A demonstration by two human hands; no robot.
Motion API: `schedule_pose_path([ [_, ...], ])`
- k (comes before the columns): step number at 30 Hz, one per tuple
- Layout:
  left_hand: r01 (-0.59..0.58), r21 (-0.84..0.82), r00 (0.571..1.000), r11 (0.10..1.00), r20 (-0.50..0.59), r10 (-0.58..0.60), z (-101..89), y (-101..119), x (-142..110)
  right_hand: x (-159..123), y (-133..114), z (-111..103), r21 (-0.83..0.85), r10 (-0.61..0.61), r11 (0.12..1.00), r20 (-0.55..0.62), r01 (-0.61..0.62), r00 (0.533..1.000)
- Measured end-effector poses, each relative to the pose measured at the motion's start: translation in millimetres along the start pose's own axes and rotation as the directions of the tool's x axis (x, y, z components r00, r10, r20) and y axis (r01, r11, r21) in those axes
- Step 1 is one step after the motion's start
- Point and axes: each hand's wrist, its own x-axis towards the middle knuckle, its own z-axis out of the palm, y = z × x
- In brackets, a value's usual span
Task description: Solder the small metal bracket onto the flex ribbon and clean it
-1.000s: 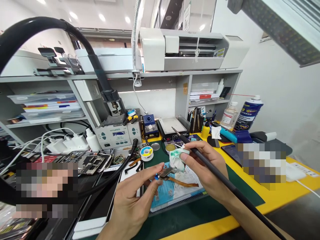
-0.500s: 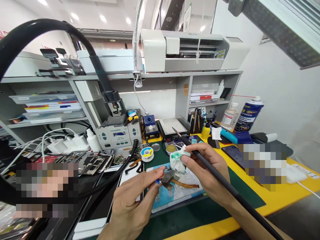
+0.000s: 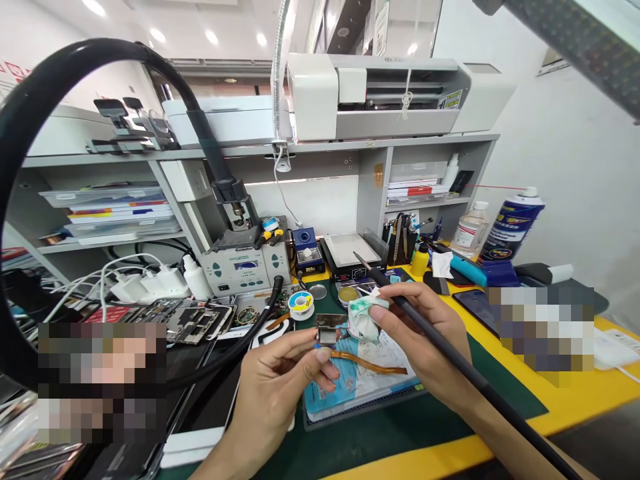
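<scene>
Looking down from the head camera, a repair bench is being taken in, with two bare hands working at the lower centre of the frame. A small metal part (image 3: 327, 331) is being pinched by the left hand (image 3: 273, 390), with the thumb and fingertips closing on its lower edge and the remaining fingers curling beneath it. A thin orange ribbon cable (image 3: 367, 364) appears to be trailing from that part toward the right, just above a printed blue-and-white sheet (image 3: 350, 393). The part is being judged light and fragile and the ribbon soft and easily creased, so the stiff metal edges seem the safer place to take hold.

A black soldering iron (image 3: 450, 360) is being gripped by the right hand (image 3: 425, 333), whose fingers are curling around it and pressing a green-stained cloth (image 3: 363, 320) against the shaft. The iron's tip is being pointed away toward the upper centre. Just beyond the hands, a solder spool (image 3: 300, 303) and a small round tin (image 3: 347, 294) are being kept within reach, while a blue spray can (image 3: 513, 223) is standing at the right.
</scene>
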Motion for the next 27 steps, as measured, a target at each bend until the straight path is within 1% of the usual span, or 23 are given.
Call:
schedule_pose_path([
  [6,0.157,-0.051,0.987,0.986,-0.010,-0.158,4.3,14.2,0.0,1.1,-0.3,1.4,-0.021,0.001,1.000,-0.002,-0.001,1.000],
  [8,0.189,-0.077,0.982,0.979,-0.007,-0.190,5.8,17.9,-0.1,1.4,-1.0,1.8,-0.032,-0.005,0.999,-0.001,0.005,1.000],
  [11,0.224,-0.112,0.973,0.968,-0.029,-0.229,6.8,20.4,0.2,1.4,-1.8,2.3,-0.033,-0.005,0.999,0.000,0.005,1.000],
  [13,0.245,-0.134,0.968,0.960,-0.016,-0.249,5.7,19.9,1.2,1.0,-2.3,2.7,-0.026,0.003,1.000,-0.004,-0.003,1.000],
  [18,0.285,-0.174,0.958,0.942,0.059,-0.279,0.0,16.3,4.5,0.6,-2.5,4.0,-0.011,0.018,1.000,-0.015,-0.018,1.000],
  [24,0.300,-0.189,0.954,0.935,0.047,-0.296,0.4,15.6,3.3,1.2,0.1,4.0,0.004,0.031,1.000,-0.018,-0.031,0.999],
  [27,0.291,-0.189,0.956,0.938,0.033,-0.290,-2.6,14.4,5.0,1.7,1.6,3.7,0.006,0.041,0.999,-0.012,-0.041,0.999],
])
